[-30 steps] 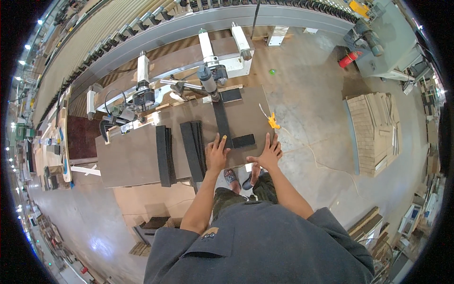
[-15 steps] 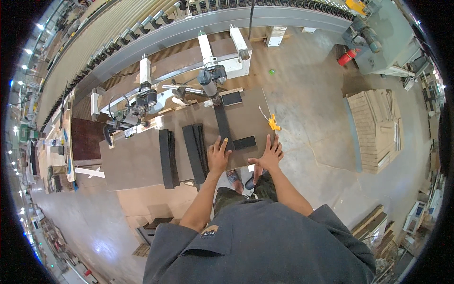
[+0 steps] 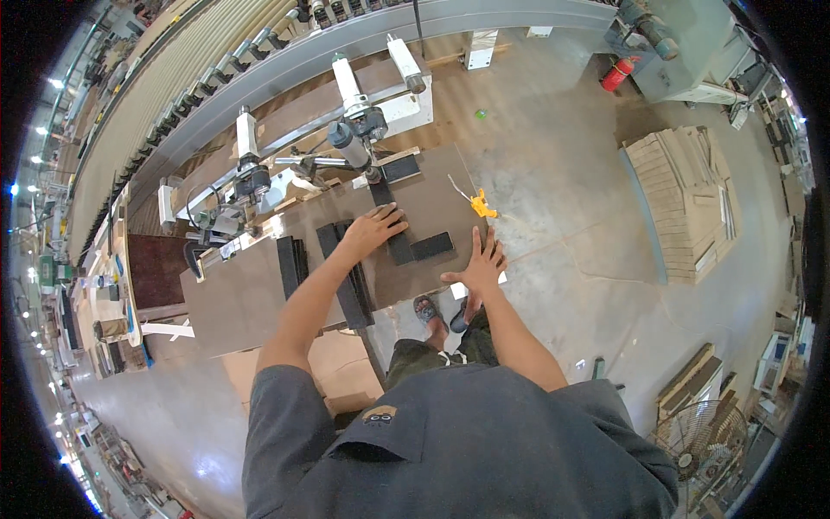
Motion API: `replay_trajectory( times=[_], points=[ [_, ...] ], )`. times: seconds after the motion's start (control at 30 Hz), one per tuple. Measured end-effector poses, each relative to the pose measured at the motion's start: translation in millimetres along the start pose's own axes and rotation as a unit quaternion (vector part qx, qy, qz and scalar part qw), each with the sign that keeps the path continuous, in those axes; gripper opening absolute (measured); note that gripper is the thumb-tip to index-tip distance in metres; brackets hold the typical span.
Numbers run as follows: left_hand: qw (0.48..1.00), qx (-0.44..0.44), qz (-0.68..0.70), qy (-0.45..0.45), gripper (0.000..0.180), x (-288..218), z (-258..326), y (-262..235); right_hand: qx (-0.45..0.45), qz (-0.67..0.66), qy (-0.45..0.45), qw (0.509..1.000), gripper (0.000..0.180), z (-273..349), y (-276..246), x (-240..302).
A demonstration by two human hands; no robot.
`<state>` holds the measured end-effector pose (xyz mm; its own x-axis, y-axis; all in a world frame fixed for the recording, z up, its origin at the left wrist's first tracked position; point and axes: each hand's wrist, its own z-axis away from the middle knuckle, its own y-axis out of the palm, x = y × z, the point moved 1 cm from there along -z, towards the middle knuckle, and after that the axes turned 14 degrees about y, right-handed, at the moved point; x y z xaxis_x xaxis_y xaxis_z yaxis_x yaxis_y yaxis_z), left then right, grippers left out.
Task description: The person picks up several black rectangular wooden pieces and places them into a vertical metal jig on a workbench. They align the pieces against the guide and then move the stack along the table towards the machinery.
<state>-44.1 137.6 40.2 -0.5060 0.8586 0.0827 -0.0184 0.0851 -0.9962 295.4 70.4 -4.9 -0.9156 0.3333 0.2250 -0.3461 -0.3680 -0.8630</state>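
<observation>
Resting flat, spread left hand (image 3: 373,230) covers the dark strip (image 3: 391,227); spread right hand (image 3: 480,265) presses the brown board (image 3: 259,285) edge.

strips (image 3: 346,277) lie on the table (image 3: 233,298), left of the left hand (image 3: 372,229); right hand (image 3: 480,266) at the table's near right edge, machine (image 3: 346,143) behind.

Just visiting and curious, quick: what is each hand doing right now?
Left hand: open, palm down on a dark strip.
Right hand: open, fingers spread, flat on the brown board.
</observation>
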Motion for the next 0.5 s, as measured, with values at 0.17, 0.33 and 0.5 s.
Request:
replay_trajectory(
  times=[0.17, 0.33, 0.5],
  points=[
    [0.991, 0.087, 0.044, 0.096, 0.045, 28.9, -16.0, -1.4, -0.009, -0.044, -0.019, 0.999, 0.166, 2.9, -1.2, -1.7],
    [0.982, 0.082, 0.023, 0.171, 0.065, 32.3, -12.6, -22.6, -0.009, -0.029, -0.017, 0.999, 0.167, 5.2, -2.2, 1.7],
    [0.992, -0.049, 0.106, -0.042, 0.079, -28.8, -39.3, -65.5, -0.004, -0.009, -0.003, 1.000, 0.169, 2.0, -3.9, -8.5]
  ],
)
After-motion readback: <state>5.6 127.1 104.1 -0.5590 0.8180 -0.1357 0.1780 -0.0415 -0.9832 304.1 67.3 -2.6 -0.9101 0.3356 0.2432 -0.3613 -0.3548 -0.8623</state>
